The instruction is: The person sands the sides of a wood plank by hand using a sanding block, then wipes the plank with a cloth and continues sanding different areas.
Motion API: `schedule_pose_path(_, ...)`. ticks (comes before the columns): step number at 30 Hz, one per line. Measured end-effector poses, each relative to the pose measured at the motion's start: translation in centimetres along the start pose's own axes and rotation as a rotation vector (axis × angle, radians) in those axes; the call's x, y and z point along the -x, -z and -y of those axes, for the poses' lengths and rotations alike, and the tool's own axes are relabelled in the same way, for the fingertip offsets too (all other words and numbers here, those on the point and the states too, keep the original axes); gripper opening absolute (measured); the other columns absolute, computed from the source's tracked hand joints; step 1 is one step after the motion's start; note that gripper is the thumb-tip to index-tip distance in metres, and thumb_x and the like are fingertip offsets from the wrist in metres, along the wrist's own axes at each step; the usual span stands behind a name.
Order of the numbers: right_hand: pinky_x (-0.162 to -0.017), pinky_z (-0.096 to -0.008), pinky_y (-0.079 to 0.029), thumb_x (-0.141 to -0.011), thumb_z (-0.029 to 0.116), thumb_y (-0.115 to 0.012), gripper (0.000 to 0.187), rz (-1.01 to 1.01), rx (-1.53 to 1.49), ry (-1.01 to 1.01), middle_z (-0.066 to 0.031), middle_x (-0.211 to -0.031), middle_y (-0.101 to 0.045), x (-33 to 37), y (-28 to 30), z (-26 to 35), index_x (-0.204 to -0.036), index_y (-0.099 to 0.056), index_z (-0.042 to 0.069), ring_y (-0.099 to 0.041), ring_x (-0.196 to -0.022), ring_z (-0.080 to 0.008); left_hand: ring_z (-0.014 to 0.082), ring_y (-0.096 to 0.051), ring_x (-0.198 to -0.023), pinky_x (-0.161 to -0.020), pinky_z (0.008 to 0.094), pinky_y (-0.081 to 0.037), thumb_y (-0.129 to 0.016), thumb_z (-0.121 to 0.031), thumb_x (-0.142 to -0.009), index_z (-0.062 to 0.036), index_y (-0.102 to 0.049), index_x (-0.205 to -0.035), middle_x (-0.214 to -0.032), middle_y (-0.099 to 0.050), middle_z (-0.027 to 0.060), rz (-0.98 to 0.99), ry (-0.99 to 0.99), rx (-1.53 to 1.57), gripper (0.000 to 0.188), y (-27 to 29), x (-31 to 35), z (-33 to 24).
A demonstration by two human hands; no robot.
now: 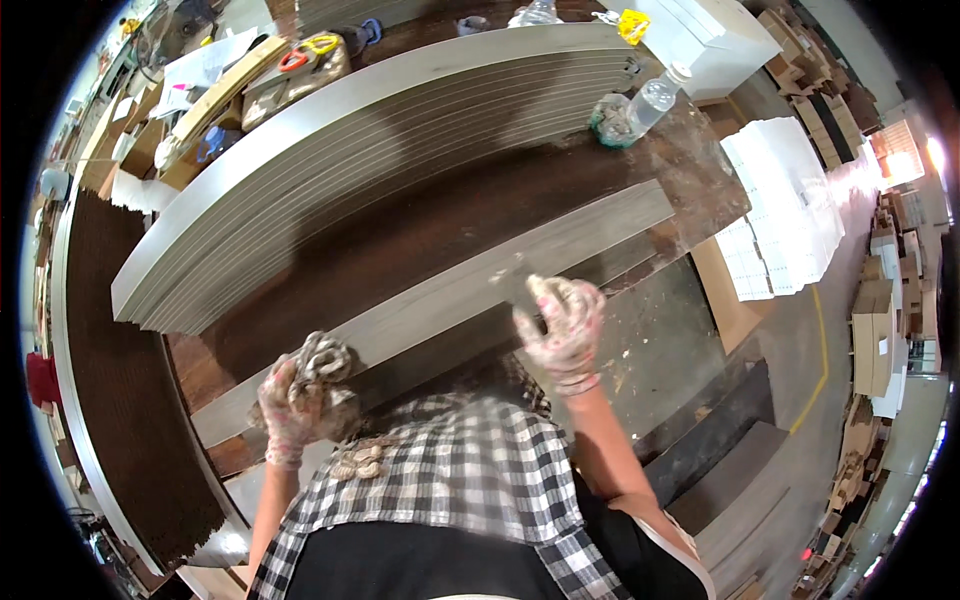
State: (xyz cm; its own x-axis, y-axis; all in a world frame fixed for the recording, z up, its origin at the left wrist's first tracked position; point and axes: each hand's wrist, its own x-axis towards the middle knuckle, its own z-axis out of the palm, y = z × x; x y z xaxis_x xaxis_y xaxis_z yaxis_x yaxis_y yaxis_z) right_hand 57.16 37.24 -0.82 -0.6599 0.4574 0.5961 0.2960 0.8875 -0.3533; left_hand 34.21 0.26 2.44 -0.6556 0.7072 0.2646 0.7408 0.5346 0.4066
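My left hand, in a stained light glove, is closed around a crumpled grey rag over the near left part of a long grey wood-grain plank. My right hand, in a similar glove with pinkish stains, hovers at the near edge of the plank, right of its middle. Its fingers are curled, with thumb and forefinger toward the plank. A small blurred greyish shape shows by the fingertips; what it is I cannot make out. Pale specks lie on the plank close by.
Behind the plank rises a stack of long grey boards on the brown worktable. A clear bottle and a greenish plastic bag sit at the far right. White stacked panels stand beyond the table's right edge. Scissors lie far left.
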Motion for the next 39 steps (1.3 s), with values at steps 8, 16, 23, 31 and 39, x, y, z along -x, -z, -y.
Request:
schedule_pose_path(8,-0.090,-0.0423,-0.052,-0.087,0.015,-0.073,0.039,-0.280,0.135,-0.507,-0.0152,-0.106,-0.067,-3.0,4.3,-20.3,-0.125,-0.066,0.006,-0.064,-0.101,-0.0312,0.0375,-0.063,-0.110,-0.097,0.0464,-0.049,-0.077,-0.024,-0.086,-0.0015,-0.063,-0.124,-0.124,-0.065,0.0202,0.164,0.275,0.173,0.046,0.9,-1.5,-0.6)
schedule_pose_path(16,-0.090,-0.0439,-0.049,-0.084,0.016,-0.077,0.046,-0.224,0.090,-0.455,-0.0146,-0.107,-0.063,-1.8,1.8,-11.9,-0.128,-0.064,0.008,-0.062,-0.100,-0.0326,0.0377,-0.069,-0.096,-0.087,0.0441,-0.054,-0.075,-0.028,-0.087,-0.0012,-0.065,-0.115,-0.109,-0.070,0.0201,-0.090,0.068,0.088,0.041,-0.1,-0.1,0.7)
schedule_pose_path(23,-0.093,-0.0425,-0.047,-0.077,0.023,-0.082,0.048,0.483,-0.480,-0.260,-0.0115,-0.101,-0.065,1.5,-4.6,13.5,-0.118,-0.065,0.004,-0.059,-0.102,-0.0264,0.0372,-0.067,-0.101,-0.090,0.0449,-0.052,-0.078,-0.018,-0.082,-0.0020,-0.062,-0.122,-0.114,-0.068,0.0189,-0.069,-0.110,0.072,0.047,-0.5,0.7,4.9)
schedule_pose_path(31,-0.092,-0.0438,-0.049,-0.074,0.009,-0.082,0.049,-0.092,-0.044,-0.024,-0.0136,-0.114,-0.062,0.9,-6.6,11.3,-0.120,-0.065,0.006,-0.059,-0.100,-0.0309,0.0362,-0.069,-0.085,-0.079,0.0413,-0.055,-0.077,-0.009,-0.078,0.0005,-0.065,-0.106,-0.099,-0.070,0.0188,-0.234,0.046,0.333,0.032,2.5,2.3,4.1)
schedule_pose_path(39,-0.085,-0.0443,-0.044,-0.074,0.030,-0.081,0.040,0.205,-0.553,0.450,-0.0038,-0.103,-0.066,-0.5,-11.0,21.3,-0.112,-0.074,0.019,-0.059,-0.091,-0.0234,0.0215,-0.068,-0.102,-0.094,0.0359,-0.051,-0.071,-0.018,-0.092,0.0064,-0.067,-0.119,-0.111,-0.072,0.0148,-0.409,0.236,0.423,0.037,3.1,3.8,4.3)
